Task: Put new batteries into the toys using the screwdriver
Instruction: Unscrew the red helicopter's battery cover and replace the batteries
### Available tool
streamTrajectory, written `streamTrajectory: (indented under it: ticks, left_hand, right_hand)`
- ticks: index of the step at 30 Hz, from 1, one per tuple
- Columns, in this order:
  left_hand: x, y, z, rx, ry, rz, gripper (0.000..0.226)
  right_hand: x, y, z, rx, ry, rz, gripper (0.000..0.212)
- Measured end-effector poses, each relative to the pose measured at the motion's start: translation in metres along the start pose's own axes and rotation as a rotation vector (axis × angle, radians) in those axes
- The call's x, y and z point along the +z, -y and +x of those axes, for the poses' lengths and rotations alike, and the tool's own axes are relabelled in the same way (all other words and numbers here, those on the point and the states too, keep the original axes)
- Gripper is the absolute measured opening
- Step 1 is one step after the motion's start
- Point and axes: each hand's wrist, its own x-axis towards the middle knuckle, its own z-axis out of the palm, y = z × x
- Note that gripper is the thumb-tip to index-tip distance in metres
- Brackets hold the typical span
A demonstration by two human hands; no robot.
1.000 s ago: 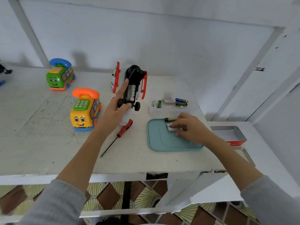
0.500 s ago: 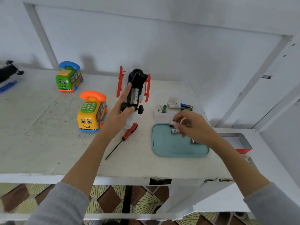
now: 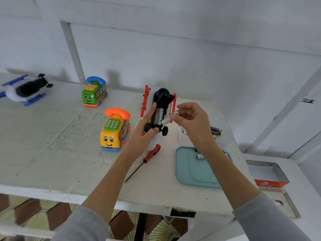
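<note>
**Few readable marks on the table**

Only one marking comes close to legible: the small battery [image 3: 200, 156] lying in the teal tray [image 3: 191, 178] carries dark print that looks like "CE" after some blurred characters. The battery seated in the black toy vehicle [image 3: 162, 101] bears dark label marks too smeared to read. The yellow phone toy [image 3: 114, 131] has a green keypad whose key markings cannot be made out.
</note>
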Motion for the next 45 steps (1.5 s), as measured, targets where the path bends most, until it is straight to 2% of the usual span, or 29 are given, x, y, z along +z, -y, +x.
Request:
streamTrajectory:
  ticks: [5,11,17,24,29,39,43,45]
  left_hand:
    - [-0.002,0.002,0.001,0.004,-0.013,-0.014,0.069]
    - [-0.002,0.001,0.001,0.023,-0.009,-0.006,0.07]
    - [-0.004,0.006,0.001,0.034,0.004,-0.019,0.068]
    - [-0.002,0.003,0.004,0.024,-0.01,-0.035,0.07]
    - [-0.002,0.0,0.003,0.018,-0.023,-0.044,0.069]
    - [-0.001,-0.001,0.003,-0.002,-0.003,0.002,0.071]
    - [-0.005,-0.004,0.001,-0.003,-0.025,-0.03,0.068]
    - [-0.007,-0.004,0.001,-0.01,-0.042,-0.063,0.066]
  right_hand:
    - [0.023,-0.006,0.009,-0.015,-0.143,-0.004,0.021]
    - [0.038,-0.012,0.011,-0.076,-0.173,-0.002,0.02]
    - [0.043,-0.014,0.013,-0.151,-0.069,-0.156,0.02]
    - [0.043,-0.024,0.018,-0.309,-0.018,-0.377,0.035]
    - [0.04,-0.026,0.021,-0.335,0.027,-0.449,0.037]
    - [0.039,-0.021,0.025,-0.309,0.063,-0.534,0.02]
    - [0.029,-0.017,0.024,-0.34,0.197,-0.606,0.012]
    - [0.024,-0.013,0.024,-0.337,0.175,-0.605,0.009]
